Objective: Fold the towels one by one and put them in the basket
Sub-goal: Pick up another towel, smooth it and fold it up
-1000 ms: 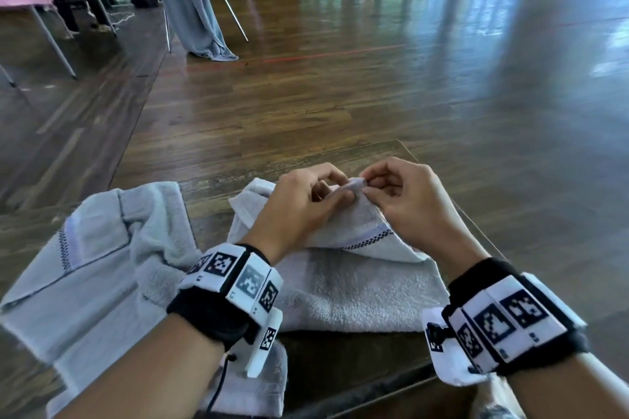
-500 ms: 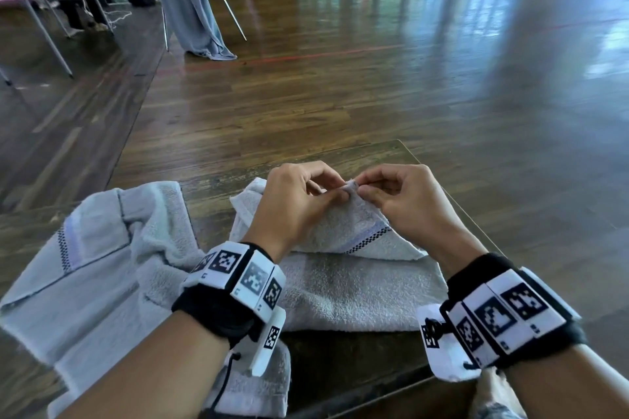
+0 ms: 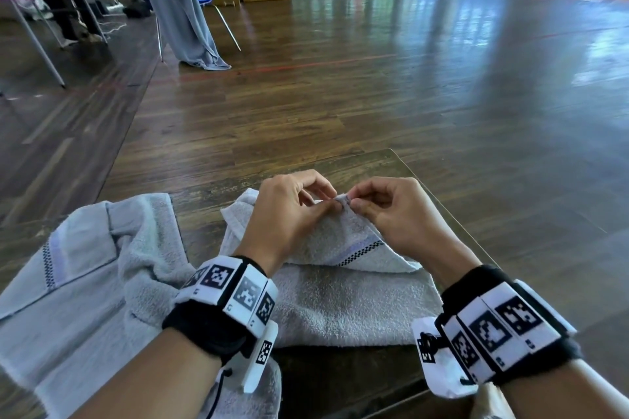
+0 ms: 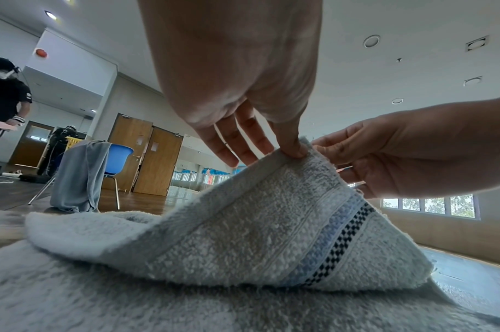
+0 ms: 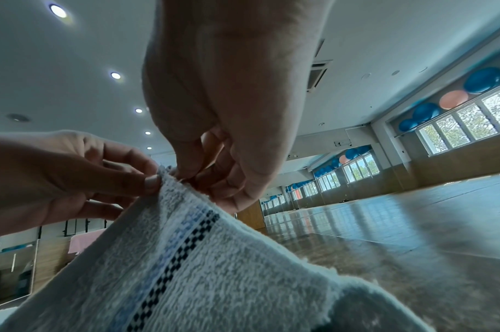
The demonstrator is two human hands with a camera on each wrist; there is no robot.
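The grey towel [image 3: 343, 296] is spread on the wooden table [image 3: 401, 163] in front of the person, with one corner lifted and turned back over the rest of it. That corner is pinched from both sides: the left hand [image 3: 289, 214] is clamped on it by thumb and fingertip, the right hand [image 3: 391, 214] likewise, the two hands almost touching above the cloth. The fabric is judged soft, light and limp terry; it would sag wherever unsupported, so corners and the hemmed edge beside the blue band and black check stripe [image 4: 336, 242] are judged the best holds. To the left of this towel a second grey towel [image 3: 85, 282] is heaped loosely, unfolded. No basket is seen. No brand or legible writing is found on the towel; only coded square markers are borne by the wrist bands [image 3: 235, 292].
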